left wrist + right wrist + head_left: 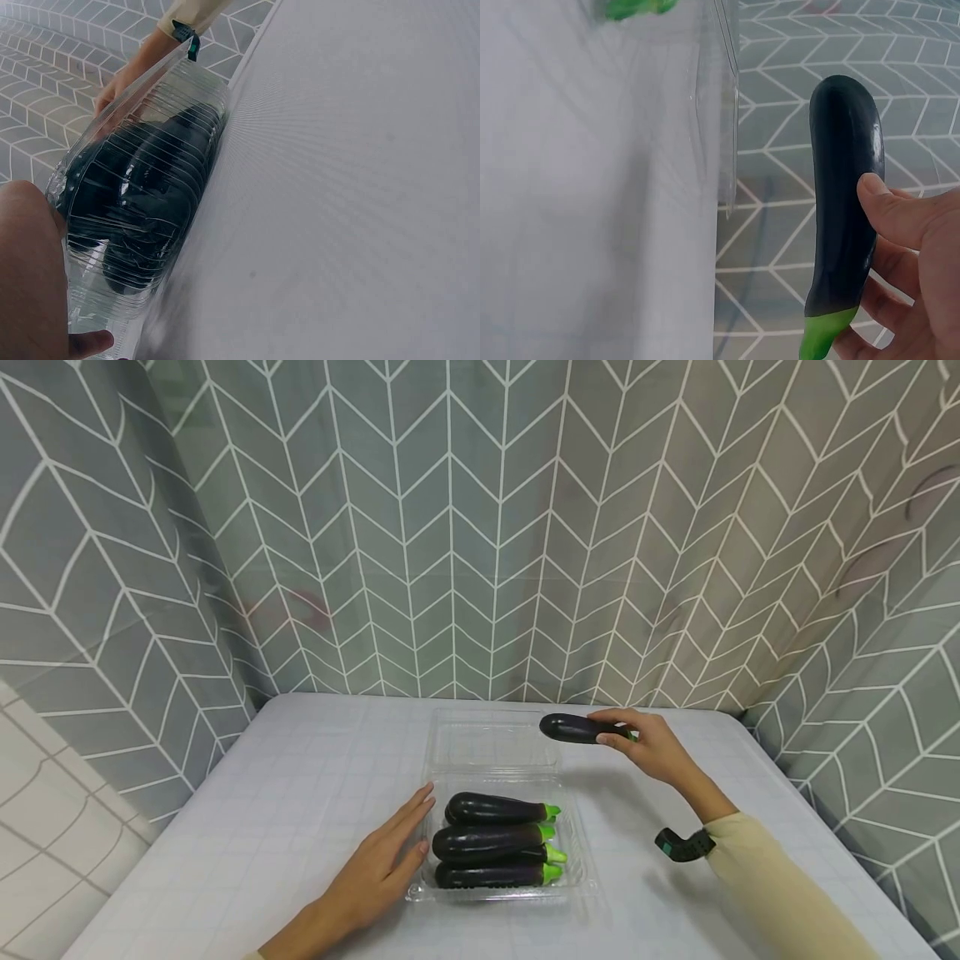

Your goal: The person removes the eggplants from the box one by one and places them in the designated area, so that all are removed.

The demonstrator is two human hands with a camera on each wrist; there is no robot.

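Raised above the far right of the table, my right hand (647, 745) grips a dark purple eggplant (573, 727) near its green stem end. In the right wrist view the thumb lies along one side of that eggplant (844, 195), with fingers behind it. A clear plastic clamshell box (577, 852) lies with its lid (491, 739) folded back. Several eggplants (491, 842) lie side by side inside, green stems to the right. My left hand (378, 864) rests at the box's left side, fingers extended. The left wrist view shows the ribbed box wall (142, 195) beside it.
A white cloth covers the table (315, 777), with free room left and right of the box. Grey curtains (480, 527) with white chevron lines hang behind and at both sides. A black band (684, 845) is on the right wrist.
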